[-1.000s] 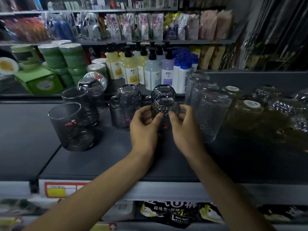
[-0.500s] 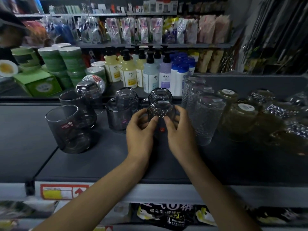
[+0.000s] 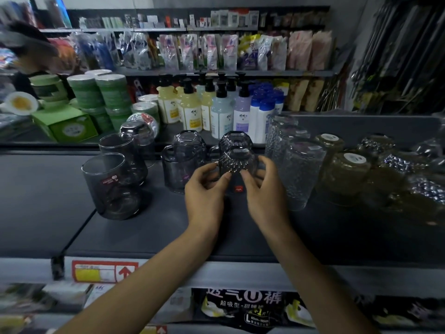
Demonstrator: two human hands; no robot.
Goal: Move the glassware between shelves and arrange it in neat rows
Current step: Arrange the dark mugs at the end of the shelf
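Smoky grey, diamond-cut and turned mouth-down, the faceted glass sits between both hands on the dark shelf. The left hand curls its fingers round the glass's left side, thumb on the front. The right hand grips the opposite side, thumb beside the red label, fingers wrapped behind.

Over the last 1 second almost nothing has shifted. Both hands have stayed clamped on the glass, and it has kept its spot straight ahead of the thumbs, with its twin just beyond the fingertips. Just outside the left hand stands a smooth grey mug; just outside the right, a tall clear tumbler.

That stillness reads to me as a fine squaring-up, not a carry: the glass seems already in its row. Whether its rim rests fully on the shelf is hidden by the palms.
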